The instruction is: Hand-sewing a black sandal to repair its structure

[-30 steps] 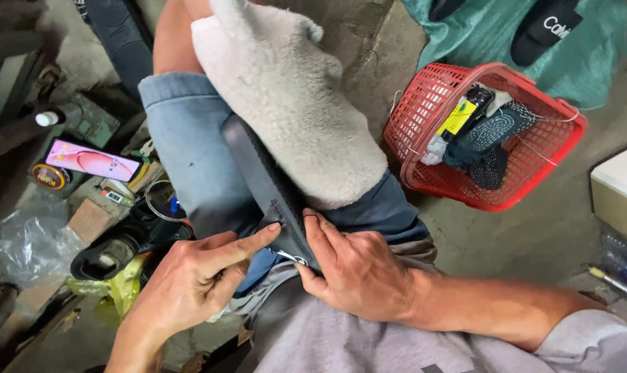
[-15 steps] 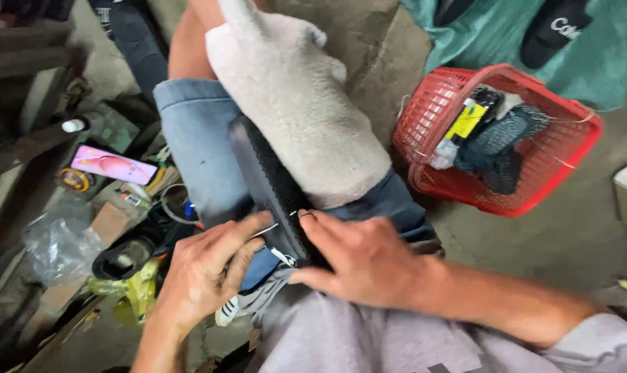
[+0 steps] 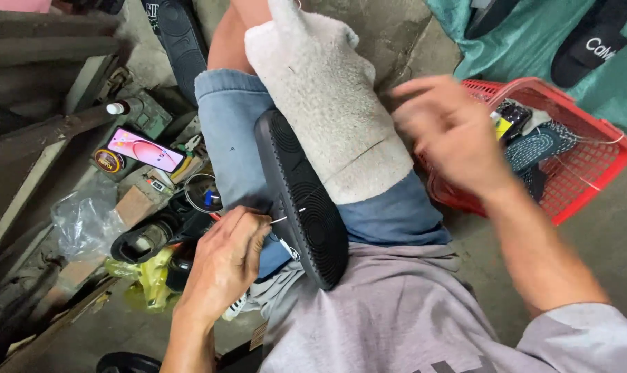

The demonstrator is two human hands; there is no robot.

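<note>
— Since a moment ago, right hand (image 3: 451, 131) has lifted off the black sole (image 3: 301, 200) and swung right, blurred, fingers loosely spread; I can't tell if it draws thread.
— And left hand (image 3: 225, 259)?
— Pinched on a needle (image 3: 280, 220) at the sole's edge, on the lap. Stitching, I judge; next calls for pulling the stitch tight.
— Packaging?
— Round tin (image 3: 109, 161) far left, then a yellow packet (image 3: 501, 126) in the red basket (image 3: 596, 186).
</note>
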